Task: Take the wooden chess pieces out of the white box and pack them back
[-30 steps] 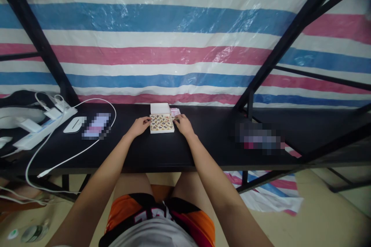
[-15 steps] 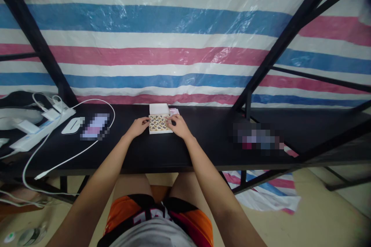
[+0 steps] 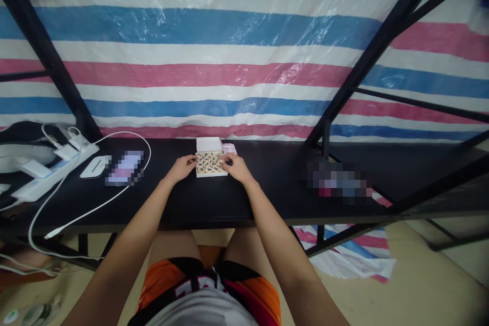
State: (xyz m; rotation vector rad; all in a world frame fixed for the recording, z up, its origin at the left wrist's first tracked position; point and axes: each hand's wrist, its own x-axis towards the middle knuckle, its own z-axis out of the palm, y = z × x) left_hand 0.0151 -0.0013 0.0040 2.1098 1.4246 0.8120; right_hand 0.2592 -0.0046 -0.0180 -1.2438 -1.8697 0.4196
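A small white box point(image 3: 211, 174) filled with round Chinese chess pieces point(image 3: 207, 164) sits on the black table, in front of my body. The pieces are pale with dark characters, laid in rows. At the box's left side is my left hand point(image 3: 184, 167), its fingers curled against the edge. My right hand point(image 3: 236, 167) is at the right side, thumb and forefinger pinched together over the pieces in the end column, on what looks like one piece. Right behind the box lies a white lid or second tray point(image 3: 209, 144).
A folded pink-and-white paper point(image 3: 229, 148) lies behind my right hand. To the left are a blurred phone point(image 3: 125, 167), a white flat device point(image 3: 94, 166), a power strip point(image 3: 57, 170) and a looping white cable point(image 3: 91, 210). Blurred items point(image 3: 340, 181) lie right, near black frame bars point(image 3: 355, 76).
My right thumb and fingers have shifted slightly at the right end of the pieces. The left hand and the box stay in place.
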